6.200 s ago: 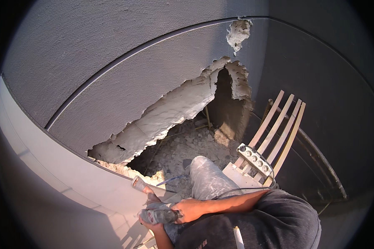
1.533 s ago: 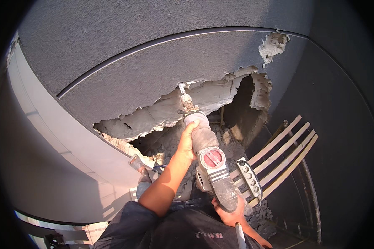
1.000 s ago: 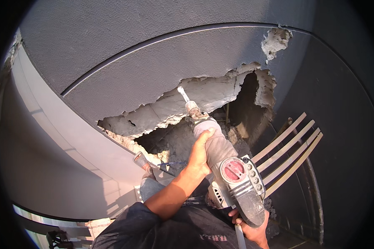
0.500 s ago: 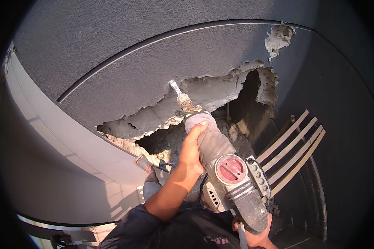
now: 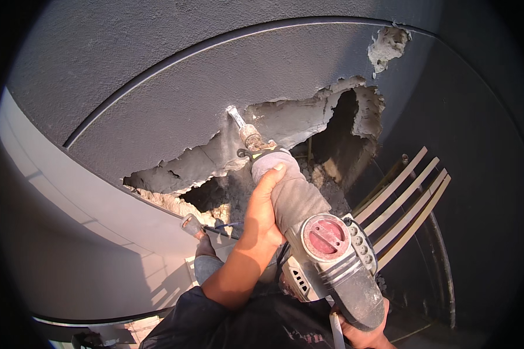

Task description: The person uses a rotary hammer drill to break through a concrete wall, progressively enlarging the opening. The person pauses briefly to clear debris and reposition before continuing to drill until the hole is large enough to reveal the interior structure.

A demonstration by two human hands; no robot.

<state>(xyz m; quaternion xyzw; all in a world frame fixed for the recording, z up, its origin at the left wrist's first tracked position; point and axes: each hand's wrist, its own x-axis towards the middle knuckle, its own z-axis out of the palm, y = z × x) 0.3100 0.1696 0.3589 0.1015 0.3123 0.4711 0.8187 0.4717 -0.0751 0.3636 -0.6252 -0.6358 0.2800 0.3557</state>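
Observation:
A dusty demolition hammer [image 5: 291, 192], with a grey sleeve-like front and a round red cap on its rear housing, points up and left away from me. My left hand [image 5: 268, 203] is wrapped round the front part, thumb on top. Low at the right, my right hand [image 5: 371, 333] is closed at the rear end; the housing hides most of its fingers. The bright chisel bit [image 5: 235, 116] has its tip against the dark grey wall [image 5: 174, 99], just above the broken edge. Pale dust shows round the tip.
Below the bit gapes a jagged hole [image 5: 206, 195] with rubble inside. A smaller broken patch [image 5: 388, 49] lies at upper right. Several pale curved strips [image 5: 410, 206] stand right of the hammer. A foot and bent leg [image 5: 205, 247] show left of my arm; whose is unclear.
The view has shifted slightly, so wall and hole sit a little further left and higher. The bit stays at the broken edge, with more pale dust beneath its tip. Both grips are unchanged.

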